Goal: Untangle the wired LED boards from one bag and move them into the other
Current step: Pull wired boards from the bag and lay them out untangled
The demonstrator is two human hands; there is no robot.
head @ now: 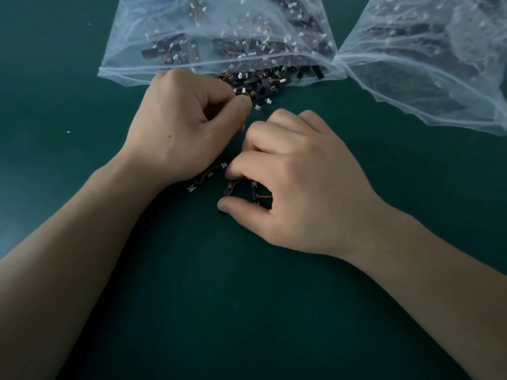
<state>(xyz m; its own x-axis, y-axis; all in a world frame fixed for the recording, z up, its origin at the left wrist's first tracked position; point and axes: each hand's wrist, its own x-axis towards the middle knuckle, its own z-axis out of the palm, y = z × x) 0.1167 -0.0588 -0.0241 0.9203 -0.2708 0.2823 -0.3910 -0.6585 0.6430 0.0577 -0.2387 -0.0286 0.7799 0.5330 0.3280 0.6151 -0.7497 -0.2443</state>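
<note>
Near the mouth of the left bag point(131, 50), left hand point(181, 124) fingers pinch a wire point(248, 97) of the spilled LED boards point(258, 83), right hand point(301, 187) fingers a loose cluster point(238, 187) (probably knotted); tugging hard could snap leads.

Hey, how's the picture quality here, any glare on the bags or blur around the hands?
Head view: dim, even light with a greenish cast; pale glare on the creases of the left bag and right bag veils the boards inside; left hand and right hand look slightly soft, shading the wires under them.
</note>
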